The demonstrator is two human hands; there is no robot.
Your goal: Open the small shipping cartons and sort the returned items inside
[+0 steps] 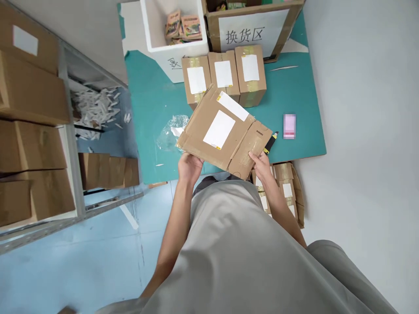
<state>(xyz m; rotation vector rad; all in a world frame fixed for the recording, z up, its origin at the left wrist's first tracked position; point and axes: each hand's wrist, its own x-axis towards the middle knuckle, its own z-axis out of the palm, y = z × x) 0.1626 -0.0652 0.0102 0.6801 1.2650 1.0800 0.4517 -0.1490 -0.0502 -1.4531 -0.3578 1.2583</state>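
A flattened brown cardboard box (209, 117) with two white labels is held tilted above the near part of the green table. My left hand (190, 168) grips its lower left edge, the fingers hidden beneath the cardboard. At the lower right flap, my right hand (261, 163) pinches the cardboard, thumb on top. Just beyond it stand three taped brown boxes (224, 73) with white labels, side by side. A black and yellow cutter (270, 143) lies close to the flap's right edge. Crumpled clear plastic (170, 133) rests left of the cardboard.
On the green table (301, 96) stand a white foam box (173, 56) holding packets and a large carton (216, 32) with a handwritten sign. A pink blurred item (289, 126) lies right. Shelves with boxes (32, 96) are left; more boxes (287, 189) sit below the table's right side.
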